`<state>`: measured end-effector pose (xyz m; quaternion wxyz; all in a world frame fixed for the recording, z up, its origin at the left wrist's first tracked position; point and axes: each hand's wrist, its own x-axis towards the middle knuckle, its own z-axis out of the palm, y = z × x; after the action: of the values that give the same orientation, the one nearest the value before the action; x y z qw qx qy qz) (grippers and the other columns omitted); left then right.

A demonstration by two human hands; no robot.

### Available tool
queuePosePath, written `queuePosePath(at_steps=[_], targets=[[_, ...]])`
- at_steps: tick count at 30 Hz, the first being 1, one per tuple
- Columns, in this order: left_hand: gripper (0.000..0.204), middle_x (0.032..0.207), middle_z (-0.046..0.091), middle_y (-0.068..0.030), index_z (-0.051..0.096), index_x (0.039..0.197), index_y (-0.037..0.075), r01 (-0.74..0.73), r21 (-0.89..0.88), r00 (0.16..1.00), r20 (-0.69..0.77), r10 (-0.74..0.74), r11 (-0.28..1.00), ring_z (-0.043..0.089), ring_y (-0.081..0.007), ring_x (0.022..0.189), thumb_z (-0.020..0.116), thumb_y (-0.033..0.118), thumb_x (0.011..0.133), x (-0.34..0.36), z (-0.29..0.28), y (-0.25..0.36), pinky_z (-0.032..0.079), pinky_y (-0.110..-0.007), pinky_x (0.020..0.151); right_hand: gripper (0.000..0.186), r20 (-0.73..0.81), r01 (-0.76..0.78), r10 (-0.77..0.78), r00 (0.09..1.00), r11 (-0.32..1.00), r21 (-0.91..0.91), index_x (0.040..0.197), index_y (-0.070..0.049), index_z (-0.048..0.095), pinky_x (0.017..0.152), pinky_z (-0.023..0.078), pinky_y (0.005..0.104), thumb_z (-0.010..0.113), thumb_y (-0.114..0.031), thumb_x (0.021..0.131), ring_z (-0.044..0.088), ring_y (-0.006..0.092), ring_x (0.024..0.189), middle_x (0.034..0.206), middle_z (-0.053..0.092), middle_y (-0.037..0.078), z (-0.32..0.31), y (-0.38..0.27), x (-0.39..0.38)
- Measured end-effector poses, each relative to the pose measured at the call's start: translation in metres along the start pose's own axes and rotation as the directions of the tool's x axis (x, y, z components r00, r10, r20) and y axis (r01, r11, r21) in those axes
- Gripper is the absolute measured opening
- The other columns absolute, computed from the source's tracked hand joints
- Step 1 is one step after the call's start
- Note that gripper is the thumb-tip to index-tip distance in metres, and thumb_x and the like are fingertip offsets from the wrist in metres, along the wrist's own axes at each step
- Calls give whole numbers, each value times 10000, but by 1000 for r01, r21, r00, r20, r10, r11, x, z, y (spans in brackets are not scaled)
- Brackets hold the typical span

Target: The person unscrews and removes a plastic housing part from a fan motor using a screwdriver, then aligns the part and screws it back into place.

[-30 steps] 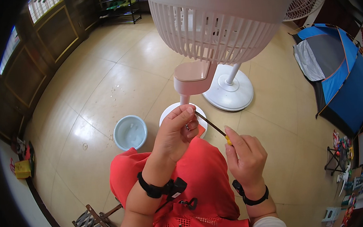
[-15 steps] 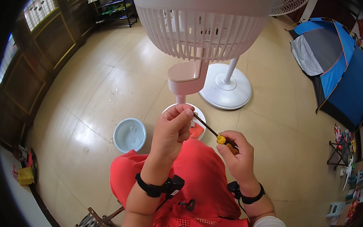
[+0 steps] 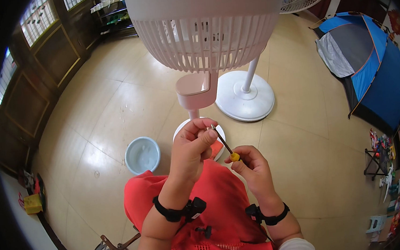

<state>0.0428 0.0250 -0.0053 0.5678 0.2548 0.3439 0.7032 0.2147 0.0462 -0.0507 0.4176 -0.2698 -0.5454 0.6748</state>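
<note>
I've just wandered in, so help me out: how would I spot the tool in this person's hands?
Start at the big pale fan, top centre, then look below it. The screwdriver slants from the left hand, at its tip, to the right hand, round its handle. Its thin dark shaft and yellow collar set it apart from the fan and red clothing.

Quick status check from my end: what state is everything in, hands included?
Left hand: pinched at the screwdriver's tip end
Right hand: closed around the handle
Screwdriver: held aslant in both hands
Near fan: upright, slatted casing on; running or not, unclear
White stand behind: upright
Basin: upright on the floor; contents unclear
Tent: pitched
Wristbands: fastened on both arms
</note>
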Motion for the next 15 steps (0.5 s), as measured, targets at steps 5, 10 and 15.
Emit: queuePosePath(at_steps=[5,10,15], targets=[[297,630,415,74,586,1097,3,-5,38,1000,-1,5,999,281,-27,475,687,80,828,1,8,-1,231,-192,424,207,-7,-17,17,1000,998,57,1082,-25,525,770,483,231,595,-42,888,605,130,912,968,626,75,-3,0,2],[390,622,400,72,538,1174,-7,-25,60,999,34,23,998,280,-27,473,689,86,827,1,11,-2,227,-190,418,205,-16,24,-22,1000,993,118,1085,-26,524,786,483,246,586,-40,890,605,134,908,968,626,78,-6,-1,5],[384,591,350,75,502,1214,11,9,43,1000,-23,-8,999,257,-18,466,634,138,876,1,15,5,192,-190,403,221,-12,34,-32,999,984,178,1087,-25,522,803,482,261,607,-93,894,599,134,877,979,630,95,-10,-14,15]])
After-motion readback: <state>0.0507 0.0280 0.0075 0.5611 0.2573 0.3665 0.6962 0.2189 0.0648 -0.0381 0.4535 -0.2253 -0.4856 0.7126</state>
